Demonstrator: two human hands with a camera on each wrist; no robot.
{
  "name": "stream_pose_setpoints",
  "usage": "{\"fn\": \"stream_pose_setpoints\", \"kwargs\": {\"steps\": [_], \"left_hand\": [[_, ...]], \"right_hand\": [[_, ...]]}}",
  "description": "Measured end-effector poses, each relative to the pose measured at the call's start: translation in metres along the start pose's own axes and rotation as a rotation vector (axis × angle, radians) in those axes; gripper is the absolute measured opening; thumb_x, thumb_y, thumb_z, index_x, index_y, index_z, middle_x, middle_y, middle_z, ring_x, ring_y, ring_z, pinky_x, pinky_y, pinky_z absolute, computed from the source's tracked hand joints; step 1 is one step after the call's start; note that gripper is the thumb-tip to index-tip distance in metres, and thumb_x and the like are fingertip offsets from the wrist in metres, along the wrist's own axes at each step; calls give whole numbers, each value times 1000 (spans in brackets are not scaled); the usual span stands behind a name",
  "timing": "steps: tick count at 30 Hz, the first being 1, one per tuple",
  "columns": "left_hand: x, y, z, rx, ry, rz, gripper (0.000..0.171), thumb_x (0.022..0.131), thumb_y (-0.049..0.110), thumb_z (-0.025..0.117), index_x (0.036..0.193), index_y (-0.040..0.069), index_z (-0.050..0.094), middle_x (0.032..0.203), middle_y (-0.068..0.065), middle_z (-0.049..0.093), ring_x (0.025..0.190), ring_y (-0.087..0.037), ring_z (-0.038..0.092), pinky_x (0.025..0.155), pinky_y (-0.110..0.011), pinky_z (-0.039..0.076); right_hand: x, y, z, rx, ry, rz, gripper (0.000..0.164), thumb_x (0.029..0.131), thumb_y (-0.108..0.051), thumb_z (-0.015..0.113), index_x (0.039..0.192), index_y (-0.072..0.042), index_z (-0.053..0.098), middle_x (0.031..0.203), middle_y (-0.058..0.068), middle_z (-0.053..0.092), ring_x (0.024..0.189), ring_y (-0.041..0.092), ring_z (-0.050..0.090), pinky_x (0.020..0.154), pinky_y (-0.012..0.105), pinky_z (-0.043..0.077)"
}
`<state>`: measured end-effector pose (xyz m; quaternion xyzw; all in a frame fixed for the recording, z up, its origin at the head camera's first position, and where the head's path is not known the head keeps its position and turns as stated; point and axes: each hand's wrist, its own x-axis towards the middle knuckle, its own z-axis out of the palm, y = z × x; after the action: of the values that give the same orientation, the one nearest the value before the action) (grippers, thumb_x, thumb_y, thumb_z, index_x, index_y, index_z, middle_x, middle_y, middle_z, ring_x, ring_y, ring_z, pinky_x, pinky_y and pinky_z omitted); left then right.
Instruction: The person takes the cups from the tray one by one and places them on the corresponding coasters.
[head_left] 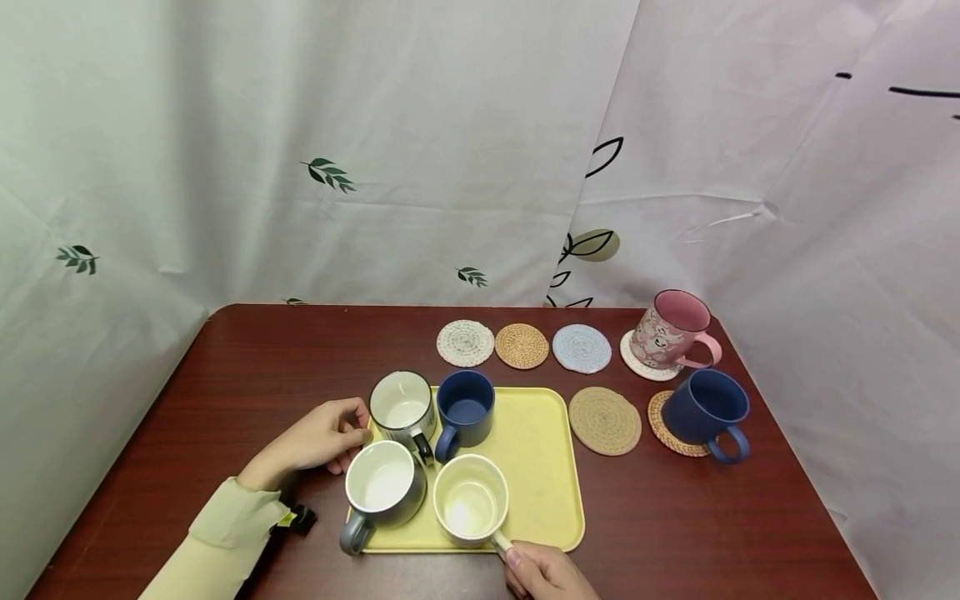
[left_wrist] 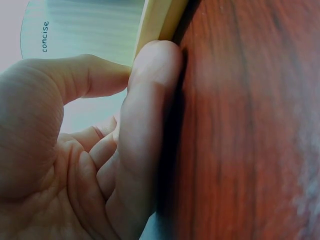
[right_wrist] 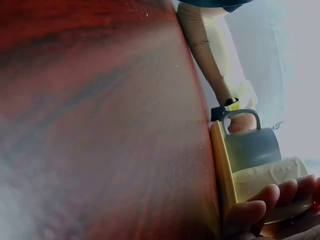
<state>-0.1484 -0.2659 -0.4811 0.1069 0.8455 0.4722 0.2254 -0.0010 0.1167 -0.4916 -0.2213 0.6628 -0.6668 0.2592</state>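
Note:
My left hand (head_left: 322,435) is at the left edge of a yellow tray (head_left: 536,467). In the left wrist view its thumb and forefinger pinch the tray's rim (left_wrist: 156,22). At the tray's front, my right hand (head_left: 547,573) grips the handle of a cream mug (head_left: 471,498), whose raised pattern shows in the right wrist view. Left of it stands a grey mug (head_left: 384,487) with a white inside. Behind these are a white mug (head_left: 403,404) with a dark rim and a navy mug (head_left: 467,408), both on the tray.
Behind the tray lie a white coaster (head_left: 465,343), a tan coaster (head_left: 522,347) and a pale blue coaster (head_left: 582,348). A larger woven coaster (head_left: 604,421) lies right of it. A pink mug (head_left: 660,337) and a blue mug (head_left: 697,408) stand on coasters farther right.

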Motion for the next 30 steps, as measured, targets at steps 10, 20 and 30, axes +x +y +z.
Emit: {"fn": "stream_pose_setpoints", "kwargs": {"steps": [10,20,30], "left_hand": [[0,1,0,7,-3,5,15,97,11,66,100,3,55,60,-6,63,48,-12,61,41,-31,54],[0,1,0,5,0,6,15,97,11,66,100,2,55,60,-6,63,48,-12,61,41,-31,54],[0,1,0,5,0,3,15,96,11,67,100,2,55,60,-5,63,48,-11,61,41,-31,54]], "right_hand": [[-6,3,-5,26,2,-113,38,109,1,30,74,5,44,63,23,37,59,-11,39,45,15,28],[-15,-10,-22,24,41,-135,37,109,2,29,76,4,45,65,24,40,56,2,45,48,15,40],[-17,-32,-49,-78,181,-114,38,111,-2,30,77,5,47,68,23,43,57,31,45,49,30,46]]}}
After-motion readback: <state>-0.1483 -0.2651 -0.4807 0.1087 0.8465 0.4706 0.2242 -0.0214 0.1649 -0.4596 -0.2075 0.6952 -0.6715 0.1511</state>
